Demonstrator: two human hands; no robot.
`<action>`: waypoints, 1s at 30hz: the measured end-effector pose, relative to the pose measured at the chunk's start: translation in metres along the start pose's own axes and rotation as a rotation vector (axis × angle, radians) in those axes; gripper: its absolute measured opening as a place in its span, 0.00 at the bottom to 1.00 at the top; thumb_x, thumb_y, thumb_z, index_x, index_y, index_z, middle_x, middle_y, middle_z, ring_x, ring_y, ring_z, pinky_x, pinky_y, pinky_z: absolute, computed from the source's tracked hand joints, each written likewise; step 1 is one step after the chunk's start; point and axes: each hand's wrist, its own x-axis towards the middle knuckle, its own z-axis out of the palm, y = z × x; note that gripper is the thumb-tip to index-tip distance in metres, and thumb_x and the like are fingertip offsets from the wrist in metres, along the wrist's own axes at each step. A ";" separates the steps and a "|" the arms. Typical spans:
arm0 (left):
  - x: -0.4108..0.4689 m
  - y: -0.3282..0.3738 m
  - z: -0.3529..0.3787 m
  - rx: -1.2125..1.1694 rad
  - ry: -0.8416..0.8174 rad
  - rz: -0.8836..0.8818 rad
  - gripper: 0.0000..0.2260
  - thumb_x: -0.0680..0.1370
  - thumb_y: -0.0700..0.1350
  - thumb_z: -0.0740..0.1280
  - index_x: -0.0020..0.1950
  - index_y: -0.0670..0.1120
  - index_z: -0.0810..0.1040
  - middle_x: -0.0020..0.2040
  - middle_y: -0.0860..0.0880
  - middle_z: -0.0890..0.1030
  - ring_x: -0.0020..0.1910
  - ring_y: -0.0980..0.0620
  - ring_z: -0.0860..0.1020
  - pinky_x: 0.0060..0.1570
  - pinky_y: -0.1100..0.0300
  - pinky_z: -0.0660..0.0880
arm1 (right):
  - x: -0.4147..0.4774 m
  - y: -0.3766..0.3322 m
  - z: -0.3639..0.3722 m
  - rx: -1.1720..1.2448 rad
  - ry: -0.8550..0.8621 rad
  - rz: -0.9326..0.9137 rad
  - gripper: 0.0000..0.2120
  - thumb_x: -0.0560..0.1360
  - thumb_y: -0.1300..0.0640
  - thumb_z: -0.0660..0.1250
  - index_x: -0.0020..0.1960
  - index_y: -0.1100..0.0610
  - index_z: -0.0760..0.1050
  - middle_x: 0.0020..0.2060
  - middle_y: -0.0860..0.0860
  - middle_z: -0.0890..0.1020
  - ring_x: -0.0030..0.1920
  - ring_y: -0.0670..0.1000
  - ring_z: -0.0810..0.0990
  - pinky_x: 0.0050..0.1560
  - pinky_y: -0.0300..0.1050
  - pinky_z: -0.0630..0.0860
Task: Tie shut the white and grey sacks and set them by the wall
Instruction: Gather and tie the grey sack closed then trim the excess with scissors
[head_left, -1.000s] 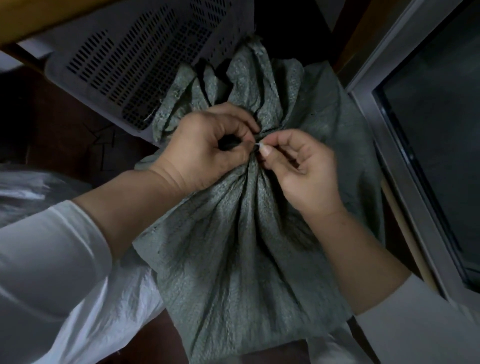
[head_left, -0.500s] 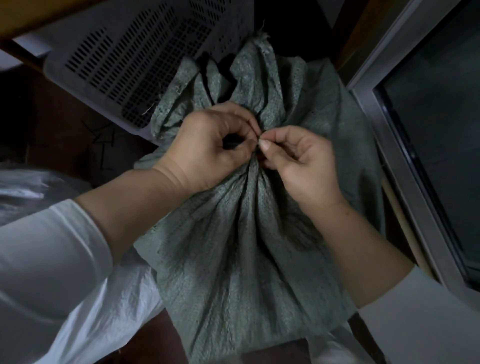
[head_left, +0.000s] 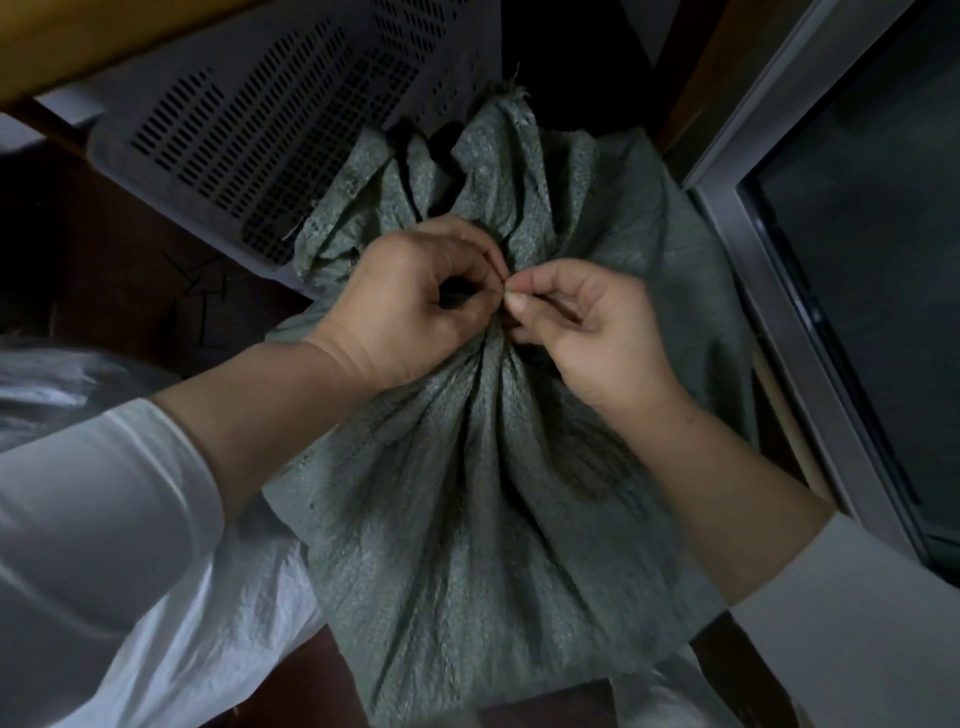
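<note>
Grey sack (head_left: 467, 519) hemmed between crate (head_left: 260, 130), frame (head_left: 753, 218)

Grey sack (head_left: 483, 519), woven and creased, its neck bunched at the grip, loose mouth fanning beyond it; white sack (head_left: 218, 629) lies partly beneath.

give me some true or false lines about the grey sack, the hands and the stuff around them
1. Both hands, left hand and right hand, work at the gathered neck of the grey woven sack. True.
2. The sack's mouth lies spread wide open. False: it is bunched into pleats.
3. A grey perforated plastic crate sits beyond the sack. True.
4. The person's forearms are fully sleeved. False: the white sleeves are pushed up.
</note>
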 end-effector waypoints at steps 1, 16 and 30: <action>0.001 0.001 -0.002 -0.014 -0.014 0.000 0.11 0.71 0.46 0.66 0.41 0.38 0.82 0.46 0.51 0.77 0.44 0.58 0.76 0.48 0.70 0.72 | -0.001 -0.001 0.000 0.001 0.005 -0.001 0.10 0.74 0.69 0.65 0.40 0.56 0.76 0.34 0.48 0.79 0.32 0.37 0.79 0.37 0.31 0.77; -0.027 0.010 -0.005 -0.263 0.316 -0.448 0.11 0.67 0.47 0.74 0.46 0.57 0.79 0.62 0.49 0.70 0.66 0.55 0.67 0.59 0.79 0.65 | -0.007 -0.013 0.000 -0.016 0.034 -0.043 0.10 0.71 0.66 0.70 0.38 0.51 0.78 0.34 0.46 0.81 0.34 0.40 0.79 0.43 0.36 0.78; -0.018 0.014 0.006 -0.189 0.273 -0.431 0.11 0.68 0.43 0.75 0.47 0.54 0.79 0.51 0.45 0.74 0.55 0.55 0.69 0.48 0.85 0.60 | -0.011 -0.016 -0.002 0.050 0.057 0.100 0.10 0.71 0.67 0.70 0.37 0.54 0.79 0.31 0.48 0.82 0.32 0.42 0.81 0.39 0.35 0.80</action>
